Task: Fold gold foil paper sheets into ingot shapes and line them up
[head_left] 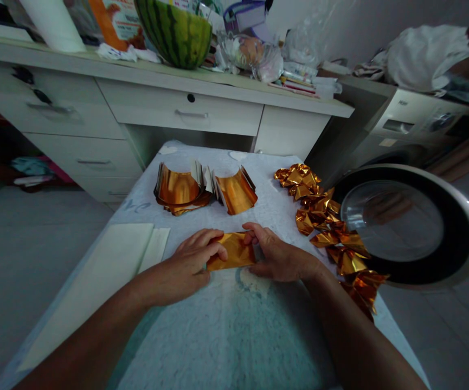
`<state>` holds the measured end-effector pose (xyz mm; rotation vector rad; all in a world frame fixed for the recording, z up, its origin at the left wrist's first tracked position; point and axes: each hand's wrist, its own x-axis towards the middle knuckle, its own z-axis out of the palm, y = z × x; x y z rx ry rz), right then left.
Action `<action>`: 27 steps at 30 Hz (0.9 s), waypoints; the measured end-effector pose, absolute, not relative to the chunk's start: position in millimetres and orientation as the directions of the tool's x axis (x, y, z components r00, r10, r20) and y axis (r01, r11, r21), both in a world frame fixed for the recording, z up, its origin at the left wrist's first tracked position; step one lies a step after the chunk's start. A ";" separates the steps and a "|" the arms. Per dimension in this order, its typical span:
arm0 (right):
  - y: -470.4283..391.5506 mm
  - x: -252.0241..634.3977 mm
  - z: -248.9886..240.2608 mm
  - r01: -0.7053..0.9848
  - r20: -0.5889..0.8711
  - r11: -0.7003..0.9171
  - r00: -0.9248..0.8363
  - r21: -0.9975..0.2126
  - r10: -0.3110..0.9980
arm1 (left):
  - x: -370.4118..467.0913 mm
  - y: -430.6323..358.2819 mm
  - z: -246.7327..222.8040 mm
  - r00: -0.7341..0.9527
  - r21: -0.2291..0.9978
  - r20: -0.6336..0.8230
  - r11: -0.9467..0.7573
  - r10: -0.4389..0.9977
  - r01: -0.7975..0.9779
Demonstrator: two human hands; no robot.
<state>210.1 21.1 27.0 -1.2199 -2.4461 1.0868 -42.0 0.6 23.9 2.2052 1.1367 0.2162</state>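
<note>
A small rectangle of gold foil paper (234,251) lies on the cloth-covered table between my hands. My left hand (196,262) grips its left end, the fingers bent over the top. At the right end, my right hand (275,254) has its thumb and fingers closed on the edge. Just beyond are two stacks of curved gold foil sheets, the left stack (179,187) and the right stack (236,192), with pale edges showing. A row of folded gold foil pieces (323,216) runs down the table's right side.
Folded white sheets (108,271) lie at the table's left. Behind stands a white drawer desk (185,108) carrying a cut watermelon (177,35), bags and packets. An open washing machine door (409,225) reaches close to the table's right edge.
</note>
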 end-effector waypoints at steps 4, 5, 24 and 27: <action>17.0 200.2 30.6 0.656 -0.065 0.446 -0.602 -0.609 0.796 | -34.5 -3.0 19.0 0.539 0.584 -0.077 -0.400 0.839 0.706; 16.5 198.6 30.4 0.656 -0.041 0.470 -0.606 -0.591 0.794 | -32.3 -3.7 17.3 0.524 0.570 -0.053 -0.405 0.850 0.715; 18.5 196.9 25.4 0.610 0.069 0.594 -0.665 -0.524 0.744 | -25.2 -5.8 14.8 0.517 0.381 0.228 -0.564 0.825 0.733; 18.8 196.8 26.3 0.608 0.072 0.596 -0.666 -0.524 0.742 | -24.0 -6.6 14.9 0.572 0.356 0.224 -0.612 0.789 0.706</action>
